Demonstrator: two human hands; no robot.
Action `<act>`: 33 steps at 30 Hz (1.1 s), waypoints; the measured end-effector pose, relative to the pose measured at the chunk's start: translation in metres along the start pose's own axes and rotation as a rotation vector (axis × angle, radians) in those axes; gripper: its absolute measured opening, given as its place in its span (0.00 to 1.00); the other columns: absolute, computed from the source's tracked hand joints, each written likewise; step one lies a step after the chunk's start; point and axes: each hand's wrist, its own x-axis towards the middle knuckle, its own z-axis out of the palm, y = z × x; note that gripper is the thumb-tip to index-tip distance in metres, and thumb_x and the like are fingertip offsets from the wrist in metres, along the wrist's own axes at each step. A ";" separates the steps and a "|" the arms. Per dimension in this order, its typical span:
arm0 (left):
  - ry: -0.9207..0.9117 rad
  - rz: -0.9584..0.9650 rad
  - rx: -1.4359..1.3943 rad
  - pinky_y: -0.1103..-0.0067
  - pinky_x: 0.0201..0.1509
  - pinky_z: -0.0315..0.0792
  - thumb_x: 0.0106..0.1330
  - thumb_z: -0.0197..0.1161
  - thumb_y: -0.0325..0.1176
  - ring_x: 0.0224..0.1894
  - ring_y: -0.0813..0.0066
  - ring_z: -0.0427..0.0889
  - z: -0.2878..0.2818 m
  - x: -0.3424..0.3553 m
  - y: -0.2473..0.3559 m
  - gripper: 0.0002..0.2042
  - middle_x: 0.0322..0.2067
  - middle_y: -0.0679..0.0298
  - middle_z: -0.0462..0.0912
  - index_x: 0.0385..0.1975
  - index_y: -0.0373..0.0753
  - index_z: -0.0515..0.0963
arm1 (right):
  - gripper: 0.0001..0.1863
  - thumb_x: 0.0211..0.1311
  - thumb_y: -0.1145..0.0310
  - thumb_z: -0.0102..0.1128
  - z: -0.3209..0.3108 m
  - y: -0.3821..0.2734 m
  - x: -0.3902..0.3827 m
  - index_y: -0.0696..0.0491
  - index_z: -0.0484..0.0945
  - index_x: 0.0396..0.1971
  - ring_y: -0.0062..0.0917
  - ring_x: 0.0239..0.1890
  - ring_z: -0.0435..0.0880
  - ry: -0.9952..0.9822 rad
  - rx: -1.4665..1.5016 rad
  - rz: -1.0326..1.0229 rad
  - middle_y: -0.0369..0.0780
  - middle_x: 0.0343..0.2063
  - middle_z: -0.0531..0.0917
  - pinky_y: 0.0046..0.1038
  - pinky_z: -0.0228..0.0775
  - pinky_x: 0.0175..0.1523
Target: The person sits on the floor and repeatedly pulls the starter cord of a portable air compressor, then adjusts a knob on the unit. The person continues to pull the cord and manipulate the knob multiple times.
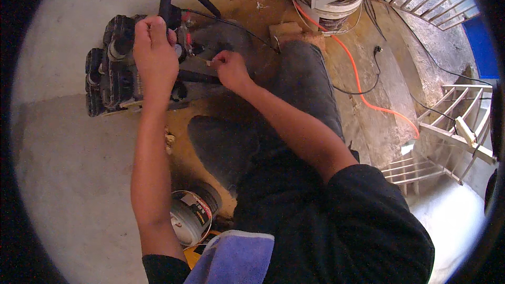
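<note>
On the floor (68, 152), far left: dark machine (120, 31), long axis running left to right, ribbed end pointing left, middle partly hidden. Its bent black handle (167, 1) extends farthest, lower run lost behind the left hand (155, 58). That hand is curled; what it grasps cannot be told. Right hand (231, 71) pinches a small pale piece (209, 63), largely covered, unidentifiable.

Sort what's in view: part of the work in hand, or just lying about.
In hand, apparently:
dark machine, at the left hand
small pale piece, at the right hand

Apparently lying about:
orange cord
black plug
bucket by the left forearm
</note>
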 end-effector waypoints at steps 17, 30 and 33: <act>0.009 -0.068 -0.088 0.82 0.26 0.64 0.73 0.52 0.35 0.24 0.83 0.69 0.002 -0.002 0.009 0.09 0.23 0.68 0.73 0.36 0.36 0.70 | 0.11 0.54 0.76 0.57 -0.028 -0.049 0.002 0.55 0.83 0.37 0.41 0.34 0.84 -0.290 -0.261 -0.706 0.48 0.32 0.83 0.36 0.74 0.40; 0.004 -0.234 0.075 0.80 0.41 0.69 0.69 0.53 0.28 0.35 0.78 0.75 -0.028 -0.077 -0.098 0.09 0.33 0.67 0.81 0.45 0.36 0.77 | 0.16 0.58 0.73 0.50 -0.021 -0.063 0.021 0.54 0.83 0.43 0.37 0.38 0.83 -0.639 -0.402 -0.548 0.49 0.35 0.84 0.34 0.72 0.47; 0.049 -0.397 -0.120 0.77 0.46 0.70 0.68 0.55 0.27 0.39 0.76 0.76 0.001 -0.083 -0.119 0.09 0.35 0.64 0.82 0.45 0.36 0.77 | 0.15 0.61 0.70 0.50 -0.007 -0.010 0.034 0.56 0.82 0.44 0.34 0.41 0.82 -0.594 -0.171 -0.541 0.47 0.39 0.84 0.32 0.70 0.50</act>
